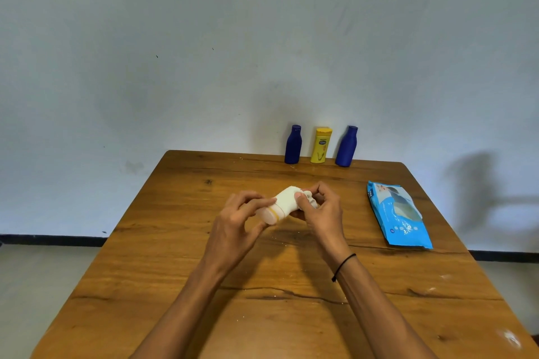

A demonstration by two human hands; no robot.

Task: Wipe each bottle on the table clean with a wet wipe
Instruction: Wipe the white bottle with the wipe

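Observation:
Above the middle of the wooden table (175, 256), my left hand (236, 218) grips the pale end of a small whitish bottle (269, 215) with a yellow ring, held on its side. A white wet wipe (287, 201) is wrapped around most of the bottle. My right hand (319, 207) pinches the wipe over the bottle's other end. At the table's far edge stand a blue bottle (292, 144), a yellow bottle (320, 145) and a second blue bottle (346, 146), all upright in a row.
A blue pack of wet wipes (398, 216) lies flat on the right side of the table. A pale wall rises directly behind the far edge. Small crumbs are scattered on the wood.

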